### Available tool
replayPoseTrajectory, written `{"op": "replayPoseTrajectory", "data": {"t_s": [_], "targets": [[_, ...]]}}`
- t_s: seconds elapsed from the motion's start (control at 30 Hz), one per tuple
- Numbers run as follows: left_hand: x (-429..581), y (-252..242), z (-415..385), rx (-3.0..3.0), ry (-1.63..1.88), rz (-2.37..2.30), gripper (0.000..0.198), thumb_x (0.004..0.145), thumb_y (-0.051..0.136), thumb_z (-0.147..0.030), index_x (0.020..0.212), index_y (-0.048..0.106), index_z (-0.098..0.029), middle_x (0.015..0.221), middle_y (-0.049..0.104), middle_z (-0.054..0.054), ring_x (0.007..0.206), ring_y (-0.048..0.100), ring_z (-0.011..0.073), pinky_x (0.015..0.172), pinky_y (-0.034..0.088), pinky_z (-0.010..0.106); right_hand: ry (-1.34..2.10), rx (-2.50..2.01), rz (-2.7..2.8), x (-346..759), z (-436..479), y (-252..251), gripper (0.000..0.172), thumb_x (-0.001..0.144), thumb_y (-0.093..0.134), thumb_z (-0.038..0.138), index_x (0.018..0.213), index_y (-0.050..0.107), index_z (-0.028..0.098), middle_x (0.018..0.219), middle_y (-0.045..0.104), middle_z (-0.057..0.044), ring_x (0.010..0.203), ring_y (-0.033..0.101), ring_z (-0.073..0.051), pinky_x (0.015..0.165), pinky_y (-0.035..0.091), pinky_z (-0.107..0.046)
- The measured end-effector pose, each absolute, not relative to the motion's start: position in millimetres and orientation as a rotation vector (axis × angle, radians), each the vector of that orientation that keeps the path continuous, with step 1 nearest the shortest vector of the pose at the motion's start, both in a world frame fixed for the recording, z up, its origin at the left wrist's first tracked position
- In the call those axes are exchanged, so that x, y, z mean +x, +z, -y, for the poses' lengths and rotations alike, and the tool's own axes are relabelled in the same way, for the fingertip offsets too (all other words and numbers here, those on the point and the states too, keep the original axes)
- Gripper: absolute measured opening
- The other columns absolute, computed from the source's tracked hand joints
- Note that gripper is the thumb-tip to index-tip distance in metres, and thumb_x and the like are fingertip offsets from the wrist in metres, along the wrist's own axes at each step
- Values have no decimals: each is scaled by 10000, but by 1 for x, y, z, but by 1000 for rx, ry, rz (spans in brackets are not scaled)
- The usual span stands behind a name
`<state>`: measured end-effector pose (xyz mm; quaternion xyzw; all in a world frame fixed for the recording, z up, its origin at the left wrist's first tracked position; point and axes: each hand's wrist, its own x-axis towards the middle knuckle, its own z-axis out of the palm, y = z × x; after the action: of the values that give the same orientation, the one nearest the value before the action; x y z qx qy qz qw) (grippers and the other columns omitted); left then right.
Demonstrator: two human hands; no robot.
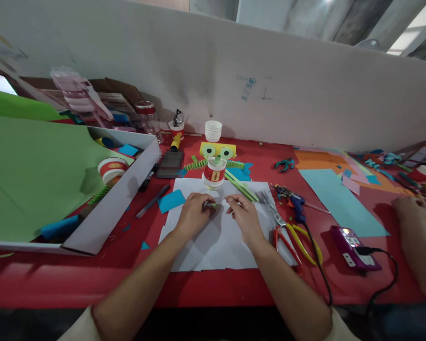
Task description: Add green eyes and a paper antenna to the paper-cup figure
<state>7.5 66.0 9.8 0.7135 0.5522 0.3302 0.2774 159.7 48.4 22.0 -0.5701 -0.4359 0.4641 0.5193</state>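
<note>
My left hand [195, 214] is over the white paper [216, 251], its fingers closed on a small pale green piece [210, 205] that barely shows. Close by on the right, my right hand [244, 218] has its fingers curled with the tips together; anything in them is too small to make out. Just beyond both hands stands a red and white paper cup [214, 173]. Behind it lies a yellow roll [230, 150] with two round green and black eyes. Coiled green strips [196, 165] stick out beside the cup, and flat green strips [243, 185] lie to its right.
Scissors [279, 220], red-handled pliers [287, 248], and a blue glue gun [298, 207] lie right of the paper. A purple power socket [351, 248] trails a cable. At left is a white box [120, 208]; another person's hand [412, 208] is at far right.
</note>
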Motion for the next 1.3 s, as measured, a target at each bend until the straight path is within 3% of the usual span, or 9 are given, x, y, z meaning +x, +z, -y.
{"op": "replayPoseTrajectory", "data": {"t_s": [0.43, 0.73, 0.93, 1.1, 1.3], "targets": [[-7, 17, -69, 1722, 877, -1491, 376, 554, 683, -135, 917, 714, -230, 1015, 715, 56, 1034, 565, 292, 908, 418, 378, 1104, -1387, 1017, 161, -49, 22, 155, 716, 590, 326, 742, 666, 193, 763, 634, 2, 544, 527, -112, 511, 339, -257], [-23, 18, -75, 1762, 841, -1724, 420, 574, 441, 16, 803, 700, -223, 869, 709, 32, 882, 615, 231, 801, 442, 313, 1147, -1376, 985, 161, -48, 24, 145, 698, 588, 322, 731, 661, 201, 743, 645, -4, 548, 520, -113, 486, 343, -243], [-13, 22, -70, 1617, 876, -1523, 268, 606, 587, -107, 818, 703, -223, 857, 713, 24, 803, 621, 224, 751, 454, 317, 1121, -1360, 1007, 161, -48, 24, 154, 703, 597, 327, 733, 669, 194, 635, 604, 12, 532, 501, -115, 491, 353, -242], [-5, 18, -66, 1720, 927, -1414, 341, 580, 639, -107, 893, 703, -223, 936, 718, 48, 945, 602, 258, 859, 432, 364, 1113, -1347, 1049, 157, -47, 19, 151, 721, 593, 322, 736, 677, 197, 647, 620, 0, 538, 520, -127, 496, 370, -247], [-2, 15, -63, 1682, 931, -1369, 398, 570, 647, -87, 949, 694, -199, 944, 704, 84, 949, 605, 267, 859, 446, 391, 986, -1401, 1336, 181, -43, 35, 145, 742, 609, 338, 741, 700, 224, 592, 618, 2, 541, 561, -166, 518, 405, -275]]}}
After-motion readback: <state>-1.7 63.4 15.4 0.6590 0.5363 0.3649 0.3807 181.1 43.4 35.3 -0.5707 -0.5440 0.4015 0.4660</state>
